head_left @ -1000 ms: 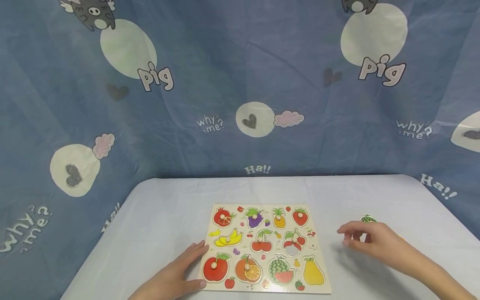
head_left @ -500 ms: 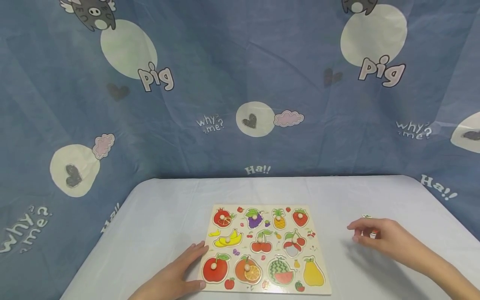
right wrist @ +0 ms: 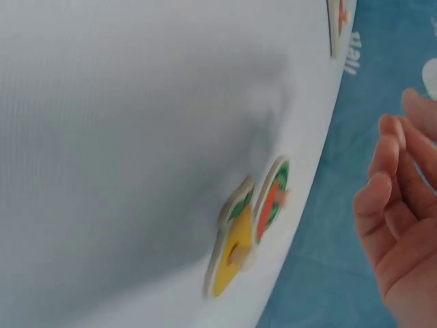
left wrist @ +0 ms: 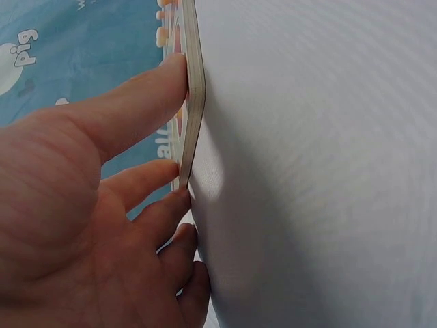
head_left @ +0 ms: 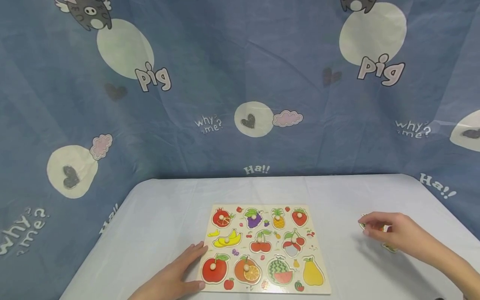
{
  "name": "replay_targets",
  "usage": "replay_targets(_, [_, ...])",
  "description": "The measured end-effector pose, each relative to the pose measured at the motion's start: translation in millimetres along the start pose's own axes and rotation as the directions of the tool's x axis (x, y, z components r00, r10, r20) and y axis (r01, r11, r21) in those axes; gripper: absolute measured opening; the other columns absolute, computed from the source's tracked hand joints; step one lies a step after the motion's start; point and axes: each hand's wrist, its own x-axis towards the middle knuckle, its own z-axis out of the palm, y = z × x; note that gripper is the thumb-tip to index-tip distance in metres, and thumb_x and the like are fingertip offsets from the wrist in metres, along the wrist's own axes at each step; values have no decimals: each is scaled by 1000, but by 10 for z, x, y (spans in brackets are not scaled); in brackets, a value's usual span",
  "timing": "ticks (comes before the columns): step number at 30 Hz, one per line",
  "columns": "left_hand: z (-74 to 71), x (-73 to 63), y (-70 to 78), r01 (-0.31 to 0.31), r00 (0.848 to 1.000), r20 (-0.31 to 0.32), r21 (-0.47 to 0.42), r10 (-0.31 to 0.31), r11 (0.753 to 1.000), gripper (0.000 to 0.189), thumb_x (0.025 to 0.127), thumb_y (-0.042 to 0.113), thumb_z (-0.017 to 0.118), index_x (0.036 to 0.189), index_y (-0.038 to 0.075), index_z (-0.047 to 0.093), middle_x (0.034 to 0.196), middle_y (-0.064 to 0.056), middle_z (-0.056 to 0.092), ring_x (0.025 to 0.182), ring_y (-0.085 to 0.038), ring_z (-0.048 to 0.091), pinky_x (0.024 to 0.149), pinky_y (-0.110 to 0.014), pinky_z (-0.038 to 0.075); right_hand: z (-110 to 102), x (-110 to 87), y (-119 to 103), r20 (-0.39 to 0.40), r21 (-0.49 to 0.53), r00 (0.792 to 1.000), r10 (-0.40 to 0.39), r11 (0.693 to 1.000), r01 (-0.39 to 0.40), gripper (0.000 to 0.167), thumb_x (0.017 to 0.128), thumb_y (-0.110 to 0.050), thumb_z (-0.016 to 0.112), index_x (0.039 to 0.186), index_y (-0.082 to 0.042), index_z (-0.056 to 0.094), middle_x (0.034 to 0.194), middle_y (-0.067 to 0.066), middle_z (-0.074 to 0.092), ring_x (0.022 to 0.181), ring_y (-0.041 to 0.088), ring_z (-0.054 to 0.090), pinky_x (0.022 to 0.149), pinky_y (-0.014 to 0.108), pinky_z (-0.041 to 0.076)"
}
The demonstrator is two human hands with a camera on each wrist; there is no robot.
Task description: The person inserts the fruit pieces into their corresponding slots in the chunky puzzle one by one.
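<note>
A fruit peg puzzle board (head_left: 236, 252) lies on the white table. My left hand (head_left: 172, 273) rests at its left side; in the left wrist view, thumb (left wrist: 153, 89) and fingertips touch the board's edge. At the right, my right hand (head_left: 397, 231) hovers with fingers bent loosely and nothing between them. Below it lie a watermelon piece (right wrist: 270, 205) and a yellow pear piece (right wrist: 235, 249), each with a knob. In the head view the hand partly hides both. The board's watermelon (head_left: 280, 271) and pear (head_left: 313, 271) spots carry pictures without knobs.
Knobbed fruit pieces, such as the apple (head_left: 214, 268), bananas (head_left: 227, 239) and strawberry (head_left: 299, 216), sit in the board. White cloth covers the table (head_left: 180, 196). Behind it hangs a blue printed curtain (head_left: 210, 150).
My right hand has moved to the right, away from the board, over the loose pieces. More of the pear piece shows beneath it. The left hand stays at the board.
</note>
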Motion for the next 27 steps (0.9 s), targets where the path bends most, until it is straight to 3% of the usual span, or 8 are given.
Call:
replay_targets(9, [-4, 1, -6, -1, 1000, 6, 3, 1, 1000, 91, 72, 41, 84, 151, 29, 40, 158, -10, 30, 139, -38, 29, 100, -65, 39, -86, 15, 194, 49, -29, 998, 46, 999, -45, 20, 87, -19, 77, 105, -13, 73, 87, -13, 67, 77, 2, 59, 58, 24, 48])
replay_targets(16, [-6, 13, -16, -5, 1000, 5, 7, 5, 1000, 92, 71, 41, 84, 151, 29, 40, 158, -10, 30, 139, -38, 29, 101, -64, 38, -138, 26, 309, 47, -48, 998, 36, 998, -34, 18, 87, -14, 76, 103, -10, 73, 88, -12, 68, 78, 1, 57, 56, 24, 48])
replay_targets(23, [-1, 10, 0, 8, 1000, 0, 16, -8, 1000, 92, 71, 40, 85, 151, 30, 40, 158, -10, 30, 139, -38, 30, 100, -64, 40, -178, 68, 357, 158, -15, 972, 176, 984, -176, 24, 90, -18, 72, 111, -6, 70, 94, -2, 67, 79, 2, 56, 54, 26, 50])
replay_targets(27, [6, 14, -2, 16, 1000, 1, 12, -16, 1000, 91, 71, 39, 85, 150, 30, 40, 158, -9, 30, 139, -38, 30, 100, -64, 39, -186, 92, 410, 207, 23, 962, 177, 982, -185, 26, 91, -16, 70, 113, -1, 69, 97, 3, 67, 78, 3, 57, 54, 27, 51])
